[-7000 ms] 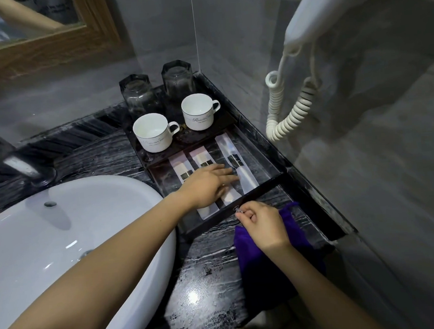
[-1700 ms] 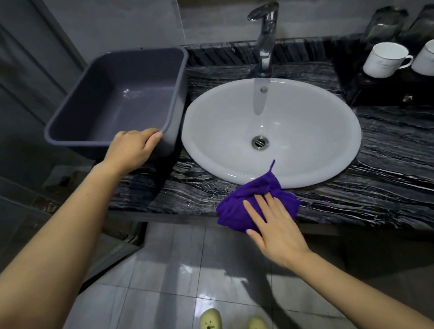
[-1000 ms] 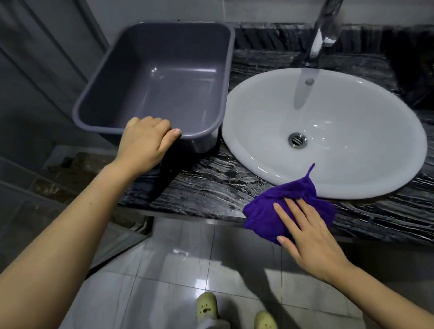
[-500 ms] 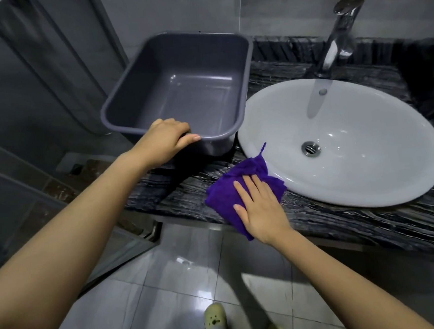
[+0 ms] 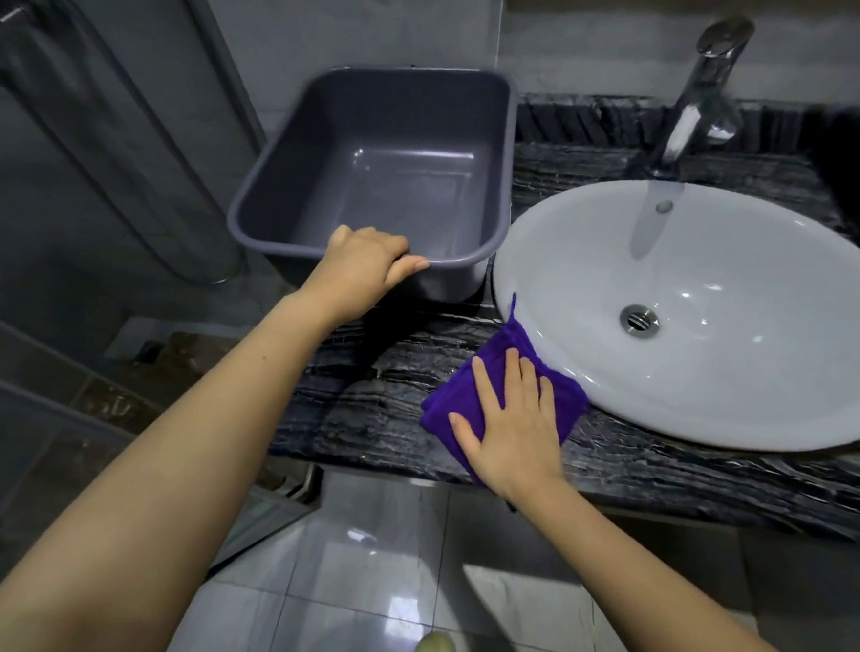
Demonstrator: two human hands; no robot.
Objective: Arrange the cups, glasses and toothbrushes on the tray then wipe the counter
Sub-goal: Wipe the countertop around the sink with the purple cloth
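Glossy white ceramic basin [image 5: 734, 335] is gleaming; veined black stone counter [image 5: 372, 406], fuzzy purple cloth [image 5: 454, 405], smooth grey plastic tub [image 5: 382, 176], shiny metal tap [image 5: 702, 98].

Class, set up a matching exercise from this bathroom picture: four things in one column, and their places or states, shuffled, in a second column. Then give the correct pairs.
Things
1. purple cloth
2. grey tub
3. white basin
4. tap

Places or states
A. gripped at its near rim by the left hand
B. stands behind the basin
C. pressed flat on the counter under the right hand
D. has a metal drain

Pairs: 1-C, 2-A, 3-D, 4-B
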